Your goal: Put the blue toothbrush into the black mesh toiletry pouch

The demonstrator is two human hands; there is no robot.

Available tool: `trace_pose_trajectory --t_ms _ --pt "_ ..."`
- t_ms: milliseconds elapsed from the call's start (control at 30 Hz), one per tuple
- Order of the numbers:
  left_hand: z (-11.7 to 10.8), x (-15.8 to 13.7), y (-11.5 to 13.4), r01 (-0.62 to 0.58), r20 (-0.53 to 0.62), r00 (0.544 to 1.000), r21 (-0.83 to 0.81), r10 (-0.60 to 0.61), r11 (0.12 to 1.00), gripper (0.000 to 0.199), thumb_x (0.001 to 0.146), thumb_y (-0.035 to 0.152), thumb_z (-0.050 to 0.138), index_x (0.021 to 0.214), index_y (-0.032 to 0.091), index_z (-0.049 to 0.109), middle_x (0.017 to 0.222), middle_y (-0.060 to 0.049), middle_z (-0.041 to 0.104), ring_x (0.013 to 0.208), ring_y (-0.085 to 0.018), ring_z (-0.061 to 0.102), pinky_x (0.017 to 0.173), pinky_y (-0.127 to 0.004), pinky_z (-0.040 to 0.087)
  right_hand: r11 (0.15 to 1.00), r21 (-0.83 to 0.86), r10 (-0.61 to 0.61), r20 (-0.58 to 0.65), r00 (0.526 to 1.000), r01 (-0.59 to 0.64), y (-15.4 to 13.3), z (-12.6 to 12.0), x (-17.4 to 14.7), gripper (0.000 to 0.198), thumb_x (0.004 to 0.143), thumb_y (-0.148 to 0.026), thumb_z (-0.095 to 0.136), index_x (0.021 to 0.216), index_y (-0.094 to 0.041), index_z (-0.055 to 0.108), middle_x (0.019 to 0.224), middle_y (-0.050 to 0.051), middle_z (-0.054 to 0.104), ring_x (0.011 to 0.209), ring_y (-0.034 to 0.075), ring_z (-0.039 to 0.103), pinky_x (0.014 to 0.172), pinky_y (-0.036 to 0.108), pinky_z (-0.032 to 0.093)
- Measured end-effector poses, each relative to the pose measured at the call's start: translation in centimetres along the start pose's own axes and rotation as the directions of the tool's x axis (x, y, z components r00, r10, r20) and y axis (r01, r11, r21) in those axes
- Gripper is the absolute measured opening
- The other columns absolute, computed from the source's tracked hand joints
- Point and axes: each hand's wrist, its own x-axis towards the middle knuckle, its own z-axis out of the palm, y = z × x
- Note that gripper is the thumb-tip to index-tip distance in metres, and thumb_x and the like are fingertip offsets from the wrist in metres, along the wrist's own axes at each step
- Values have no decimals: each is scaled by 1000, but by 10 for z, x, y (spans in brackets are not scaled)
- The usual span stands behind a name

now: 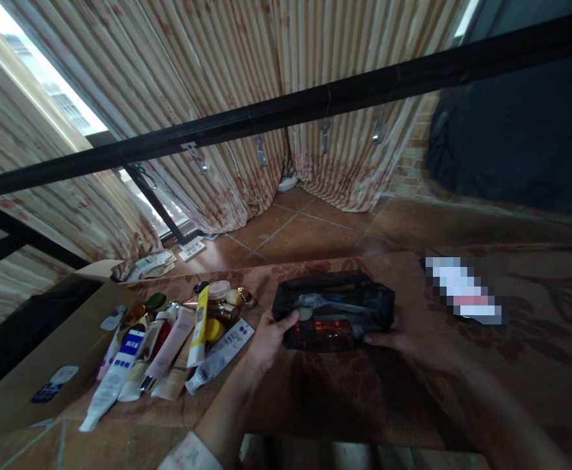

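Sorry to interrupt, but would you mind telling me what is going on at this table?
A person holds a black mesh pouch on the brown-clothed table, the left hand gripping its left end and the right hand its right end. The pouch already has items inside. Tubes and jars of cosmetics lie to its left, beside a cardboard box.

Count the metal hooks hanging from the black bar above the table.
4 hooks show on the black bar: one at left, one nearer the middle, one right of it, and one furthest right. More may hide toward the bar's left end.
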Motion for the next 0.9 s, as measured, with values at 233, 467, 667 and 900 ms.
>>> trace_pose_trajectory --t_ms 233,467,667,900 --pt "0 5 -4 7 -39 999 -26 -8 1000 38 55 29 88 85 14 72 81 -4 74 68 -17 67 73 -32 53 998 -29 -52 55 997 54 10 -2 0 57 68 -38 76 121 -21 64 123 8 67 114 33 60 105 49 40" --pt "-2 4 1 -8 1 1000 19 8 1000 35 58 29 87 87 15 72 82 -3 74 70 -16 66 72 -29 52 1000 -23 -21 13 1000 21 0 0 -3 65 65 -32 78 127 -22 60 132 8 62 120 34 56 103 49 43" --pt "-6 0 14 -35 112 993 135 20 990 42 55 25 87 93 16 71 89 -3 75 78 -19 67 81 -31 50 1000 -5 26 33 999 -26 -10 2 -6 64 63 -36 79 123 -22 62 131 8 62 130 35 46 109 51 37" --pt "-23 -11 30 -74 399 916 282 -47 957 87 45 12 89 125 20 55 112 -6 70 107 -27 63 97 -38 46 980 -171 104 -2 995 -103 14 -7 -9 58 57 -42 81 112 -28 69 118 9 70 116 41 58 106 60 38"
